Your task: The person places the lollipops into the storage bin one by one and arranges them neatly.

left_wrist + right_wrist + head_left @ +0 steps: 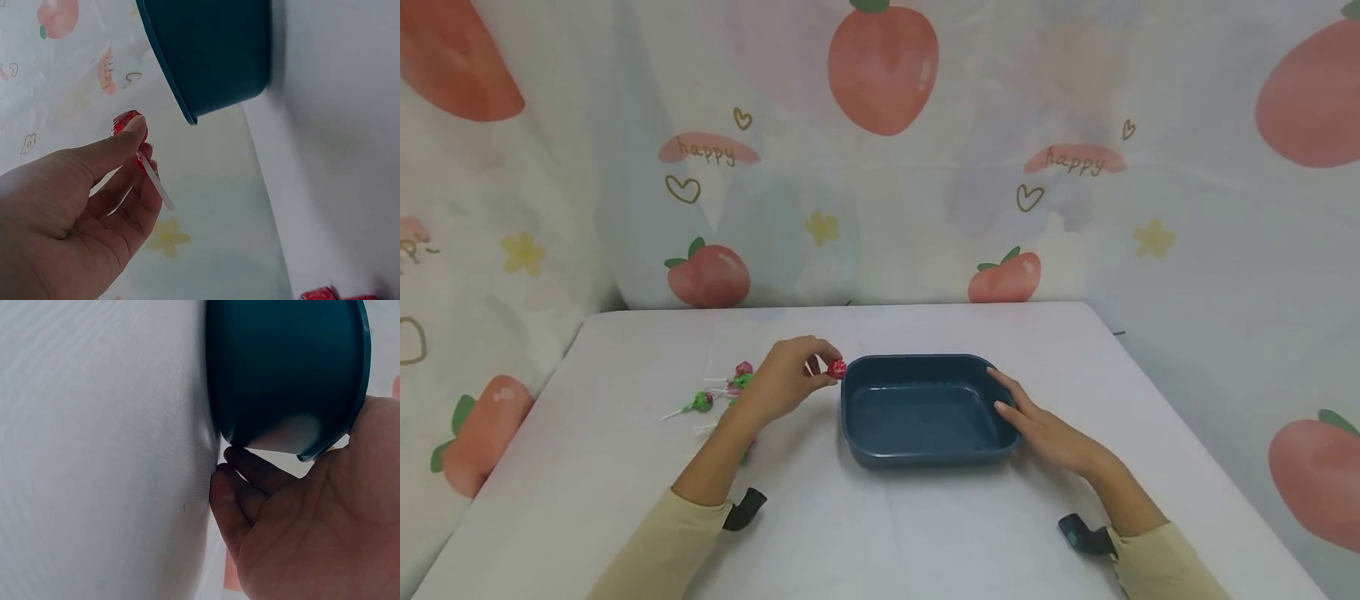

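Possibly red lollipop [837,369], pinched in left hand [786,379], gets knocked loose against the blue tub [925,459], gripped by right hand [1048,433], if carried across too low.

Holding a lollipop [837,369] in the fingers of the left hand [786,380], just left of a tray [928,458]. Touching its right end with the right hand [1047,429]. With loose lollipops [703,402] on the tabletop [887,533] left of the left fingers, and a backdrop [895,208] beyond both hands.
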The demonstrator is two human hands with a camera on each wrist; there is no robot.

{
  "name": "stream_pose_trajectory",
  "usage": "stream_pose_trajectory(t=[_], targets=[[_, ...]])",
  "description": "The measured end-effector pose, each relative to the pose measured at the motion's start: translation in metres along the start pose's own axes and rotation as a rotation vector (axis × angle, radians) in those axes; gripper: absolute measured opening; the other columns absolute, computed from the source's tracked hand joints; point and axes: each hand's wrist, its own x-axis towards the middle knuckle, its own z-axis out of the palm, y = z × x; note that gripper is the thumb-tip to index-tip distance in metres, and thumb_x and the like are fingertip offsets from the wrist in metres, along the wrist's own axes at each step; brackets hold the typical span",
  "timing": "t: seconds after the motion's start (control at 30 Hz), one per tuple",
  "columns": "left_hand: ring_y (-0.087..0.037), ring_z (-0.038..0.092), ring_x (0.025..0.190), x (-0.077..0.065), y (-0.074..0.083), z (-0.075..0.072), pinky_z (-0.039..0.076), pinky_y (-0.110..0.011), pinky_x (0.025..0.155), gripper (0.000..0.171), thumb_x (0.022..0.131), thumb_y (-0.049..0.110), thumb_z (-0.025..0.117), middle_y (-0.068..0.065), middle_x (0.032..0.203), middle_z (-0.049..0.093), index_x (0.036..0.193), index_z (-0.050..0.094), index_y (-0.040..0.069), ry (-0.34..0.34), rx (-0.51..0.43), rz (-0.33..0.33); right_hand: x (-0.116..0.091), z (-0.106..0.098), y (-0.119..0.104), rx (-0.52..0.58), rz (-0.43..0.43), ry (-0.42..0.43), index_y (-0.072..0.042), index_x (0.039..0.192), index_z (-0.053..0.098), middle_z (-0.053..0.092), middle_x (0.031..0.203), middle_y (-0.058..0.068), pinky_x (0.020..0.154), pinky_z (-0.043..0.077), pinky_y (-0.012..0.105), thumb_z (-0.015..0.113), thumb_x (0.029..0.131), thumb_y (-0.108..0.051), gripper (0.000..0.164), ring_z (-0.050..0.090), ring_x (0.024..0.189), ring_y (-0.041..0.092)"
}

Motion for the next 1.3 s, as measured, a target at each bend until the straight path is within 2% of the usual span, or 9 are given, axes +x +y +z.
stream_pose_trajectory(t=[0.2, 0.43, 0.73, 1.0, 1.3], targets=[[-0.016, 0.06, 0.086, 0.01, 0.009, 0.006, 0.053, -0.027, 0.067, 0.026, 0.087, 0.006, 0.084, 0.004, 0.1, 0.071, 0.111, 0.077, 0.011, -0.044, -0.017, 0.019, 0.003, 0.001, 0.002, -0.007, -0.001, 0.007, -0.034, 0.166, 0.008, 0.006, 0.171, 0.015, 0.111, 0.01, 0.076, 0.036, 0.113, -0.044, 0.061, 0.008, 0.153, 0.048], [-0.016, 0.061, 0.086, 0.021, 0.019, 0.016, 0.053, -0.025, 0.068, 0.029, 0.088, 0.007, 0.084, 0.001, 0.102, 0.072, 0.115, 0.076, 0.009, -0.045, -0.036, 0.029, 0.002, 0.003, 0.0, -0.007, -0.002, 0.006, -0.034, 0.166, 0.009, 0.007, 0.171, 0.015, 0.111, 0.011, 0.076, 0.038, 0.113, -0.043, 0.062, 0.009, 0.153, 0.048], [-0.015, 0.062, 0.084, 0.035, 0.026, 0.032, 0.053, -0.025, 0.07, 0.028, 0.086, 0.005, 0.085, 0.001, 0.1, 0.072, 0.113, 0.076, 0.009, -0.064, -0.07, 0.045, 0.004, 0.003, -0.001, -0.013, -0.013, 0.009, -0.033, 0.166, 0.009, 0.008, 0.171, 0.015, 0.111, 0.01, 0.076, 0.037, 0.113, -0.041, 0.06, 0.009, 0.153, 0.047], [-0.015, 0.062, 0.084, 0.05, 0.031, 0.049, 0.053, -0.024, 0.073, 0.029, 0.087, 0.004, 0.084, -0.001, 0.1, 0.072, 0.115, 0.076, 0.008, -0.141, -0.099, 0.049, 0.003, 0.004, -0.002, -0.012, 0.003, 0.011, -0.031, 0.167, 0.008, 0.008, 0.171, 0.017, 0.111, 0.012, 0.076, 0.032, 0.114, -0.039, 0.058, 0.008, 0.153, 0.048], [-0.013, 0.063, 0.084, 0.067, 0.041, 0.068, 0.052, -0.024, 0.075, 0.026, 0.087, 0.004, 0.084, 0.001, 0.095, 0.072, 0.112, 0.077, 0.008, -0.174, -0.102, 0.103, 0.001, 0.002, 0.002, -0.014, -0.002, 0.015, -0.033, 0.166, 0.009, 0.008, 0.171, 0.016, 0.111, 0.011, 0.076, 0.032, 0.114, -0.041, 0.058, 0.008, 0.153, 0.048]])
